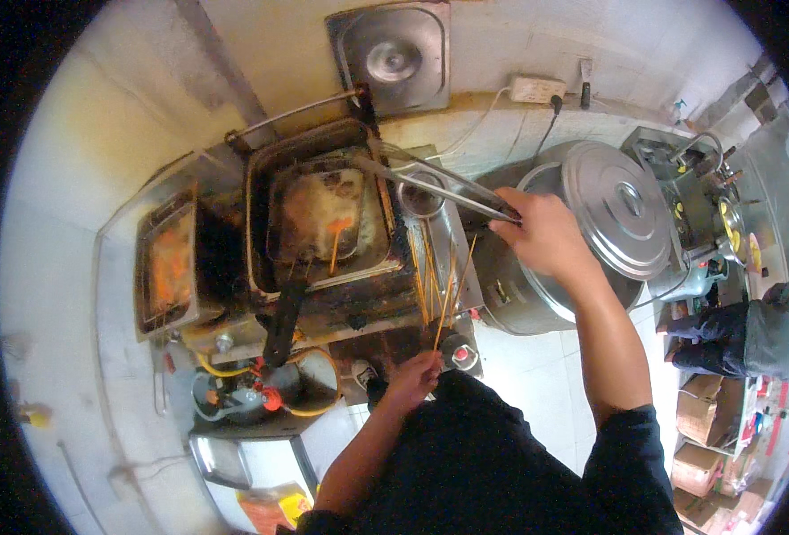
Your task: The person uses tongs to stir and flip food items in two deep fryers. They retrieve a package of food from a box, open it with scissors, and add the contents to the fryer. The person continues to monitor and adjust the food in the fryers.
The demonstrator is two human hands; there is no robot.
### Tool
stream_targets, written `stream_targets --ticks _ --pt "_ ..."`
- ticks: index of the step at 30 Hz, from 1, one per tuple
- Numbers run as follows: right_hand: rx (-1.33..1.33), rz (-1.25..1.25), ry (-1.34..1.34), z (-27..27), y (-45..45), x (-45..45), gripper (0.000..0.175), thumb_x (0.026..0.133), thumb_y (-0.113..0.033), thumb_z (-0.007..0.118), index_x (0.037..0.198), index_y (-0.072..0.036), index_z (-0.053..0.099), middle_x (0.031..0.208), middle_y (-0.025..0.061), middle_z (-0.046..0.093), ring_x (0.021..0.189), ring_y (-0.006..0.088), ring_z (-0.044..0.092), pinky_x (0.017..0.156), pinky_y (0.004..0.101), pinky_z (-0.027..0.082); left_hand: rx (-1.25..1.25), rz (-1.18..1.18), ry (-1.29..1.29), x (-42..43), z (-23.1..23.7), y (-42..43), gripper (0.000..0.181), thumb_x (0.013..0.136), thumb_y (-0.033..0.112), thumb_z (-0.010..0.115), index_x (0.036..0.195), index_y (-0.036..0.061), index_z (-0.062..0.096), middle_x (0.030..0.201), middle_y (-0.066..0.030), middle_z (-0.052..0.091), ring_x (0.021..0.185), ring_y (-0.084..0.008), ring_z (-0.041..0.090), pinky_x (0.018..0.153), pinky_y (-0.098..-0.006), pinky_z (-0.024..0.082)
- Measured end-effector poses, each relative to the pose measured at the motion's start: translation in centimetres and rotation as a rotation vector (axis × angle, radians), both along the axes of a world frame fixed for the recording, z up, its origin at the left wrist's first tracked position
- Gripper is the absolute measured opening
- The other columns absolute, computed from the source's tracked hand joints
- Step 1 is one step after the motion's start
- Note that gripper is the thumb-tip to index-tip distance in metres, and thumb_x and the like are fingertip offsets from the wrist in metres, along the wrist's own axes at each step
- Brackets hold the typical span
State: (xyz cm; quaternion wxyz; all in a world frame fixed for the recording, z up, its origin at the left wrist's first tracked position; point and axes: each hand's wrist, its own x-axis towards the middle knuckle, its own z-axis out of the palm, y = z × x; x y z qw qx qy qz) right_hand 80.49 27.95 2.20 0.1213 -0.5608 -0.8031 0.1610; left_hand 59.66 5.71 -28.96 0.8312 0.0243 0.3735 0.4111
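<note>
My right hand (535,231) grips long metal tongs (455,194), whose tips reach over the right rear corner of a deep fryer (321,200). In the fryer's oil lies an orange piece of food (341,225) on a wooden skewer. Low in front of me, my left hand (418,378) holds thin wooden skewers (442,321); how many is unclear. More wooden skewers (422,274) rest on the metal ledge right of the fryer, beside a round metal container (421,195). A black basket handle (284,324) juts from the fryer's front.
A second fryer tray (167,267) with orange contents stands left. A large lidded metal pot (622,200) stands right, near a sink. Below the fryer are a gas cylinder (224,396) and a bin (314,384). Another person (755,331) is at the far right, near cardboard boxes (705,408).
</note>
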Motion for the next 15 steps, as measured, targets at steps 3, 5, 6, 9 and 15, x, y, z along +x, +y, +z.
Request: stream_targets --ticks 3,5,6,9,15 --pt "-0.017 -0.025 0.033 -0.3 -0.7 0.9 0.025 0.088 -0.028 0.07 0.108 -0.012 0.067 0.085 0.0212 0.07 0.085 0.0441 0.068 0.074 0.0541 0.053 -0.104 0.17 -0.077 3.3 -3.2 3.0 0.019 0.102 0.02 0.06 0.115 0.0059 0.066 0.101 -0.005 0.07 0.079 -0.0128 0.062 0.066 -0.0251 0.049" --pt "-0.006 0.001 0.004 -0.6 -1.0 0.4 0.029 0.087 -0.028 0.071 0.111 -0.011 0.067 0.085 0.0213 0.07 0.084 0.0439 0.068 0.074 0.0539 0.053 -0.053 0.224 -0.087 3.7 -5.1 4.5 0.02 0.103 0.021 0.06 0.114 0.0057 0.065 0.098 -0.0064 0.071 0.078 -0.0143 0.064 0.064 -0.0272 0.051" --pt "0.002 0.007 -0.018 -0.7 -1.1 0.3 0.031 0.087 -0.028 0.072 0.112 -0.011 0.068 0.084 0.0213 0.07 0.084 0.0438 0.068 0.074 0.0537 0.053 -0.026 0.243 -0.1 4.0 -5.6 5.4 0.02 0.103 0.022 0.059 0.114 0.0056 0.065 0.097 -0.0071 0.071 0.078 -0.015 0.064 0.063 -0.0282 0.052" --pt "0.044 0.03 0.002 -2.0 -1.1 0.2 0.038 0.086 -0.027 0.073 0.119 -0.01 0.067 0.084 0.0215 0.071 0.083 0.0434 0.068 0.074 0.0528 0.054 -0.125 0.339 -0.145 4.2 -5.1 7.7 0.023 0.103 0.025 0.059 0.11 0.0033 0.065 0.092 -0.0083 0.071 0.077 -0.0179 0.066 0.065 -0.0306 0.054" --pt "-0.011 0.021 0.072 -2.3 -1.6 -0.3 0.042 0.085 -0.026 0.074 0.123 -0.009 0.066 0.08 0.0209 0.07 0.08 0.0428 0.069 0.072 0.0515 0.054 0.116 0.569 -0.067 -6.2 -6.4 1.8 0.035 0.102 0.037 0.06 0.102 0.0032 0.065 0.089 -0.0067 0.067 0.08 -0.0192 0.064 0.071 -0.0323 0.053"
